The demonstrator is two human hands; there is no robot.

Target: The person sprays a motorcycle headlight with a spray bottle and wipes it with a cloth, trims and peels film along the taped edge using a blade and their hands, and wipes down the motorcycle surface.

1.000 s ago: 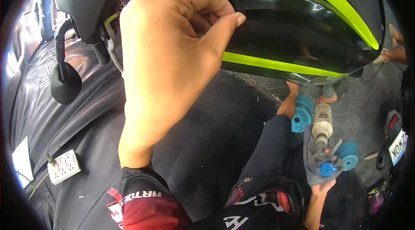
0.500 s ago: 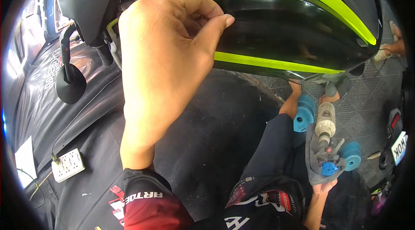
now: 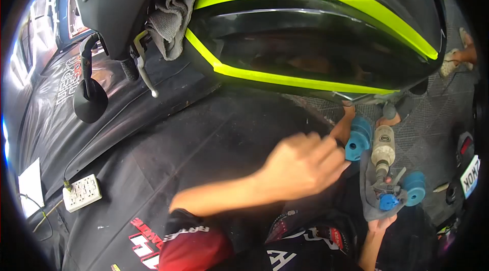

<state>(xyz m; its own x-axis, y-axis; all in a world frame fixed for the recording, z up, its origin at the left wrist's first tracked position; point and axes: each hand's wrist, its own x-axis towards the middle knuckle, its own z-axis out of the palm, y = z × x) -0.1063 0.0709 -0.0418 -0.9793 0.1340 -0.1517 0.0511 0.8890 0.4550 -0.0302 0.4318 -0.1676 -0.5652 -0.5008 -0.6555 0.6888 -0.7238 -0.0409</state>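
Note:
My left hand (image 3: 308,164) hangs in front of my lap, blurred by motion. Its fingers look bent, but whether they hold anything is smeared. Low on the right, my right hand (image 3: 381,223) grips the end of a grey cloth (image 3: 369,202). A spray bottle (image 3: 383,146) with a blue nozzle (image 3: 389,201) lies along that cloth, its pale body pointing away from me. Above is a glossy black motorcycle panel (image 3: 285,39), framed by bright yellow tape (image 3: 305,83). A second grey cloth (image 3: 170,26) drapes near the handlebar.
A mirror (image 3: 90,100) and a lever (image 3: 146,67) stick out at the left. A white power strip (image 3: 82,193) rests on the black sheet (image 3: 219,128). Teal round pieces (image 3: 413,189) flank the spray bottle. Another person's foot (image 3: 451,62) shows at far right.
My left hand has left the panel's upper edge, where its thumb and finger were pinched, and swung down and right toward my lap. My right hand stays in place.

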